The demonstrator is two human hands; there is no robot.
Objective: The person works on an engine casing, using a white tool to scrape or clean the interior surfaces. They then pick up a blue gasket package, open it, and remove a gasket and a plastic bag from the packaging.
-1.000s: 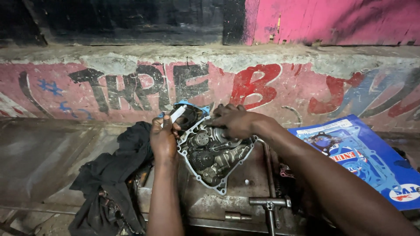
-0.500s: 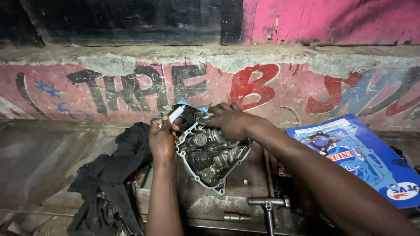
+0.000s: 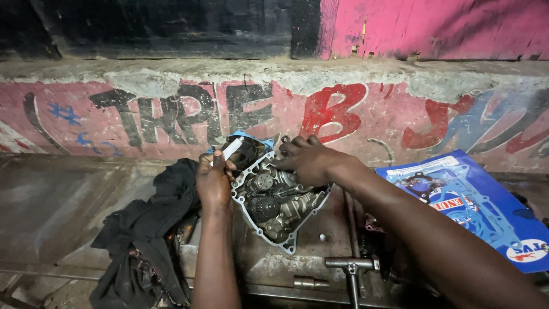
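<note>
Head view: engine case half lies open on the metal tray, gears showing; I see it mid-scene, near the painted wall
Left hand: closed around a small white tube at the case's left edge
Right hand: fingers curled, pressing on the case's far rim; grip I cannot tell
Left: black rag beside the tray
Right: blue gasket packet; T-handle wrench near

I see a black cloth lying left, a T-handle wrench in front, and a blue gasket package right.
</note>
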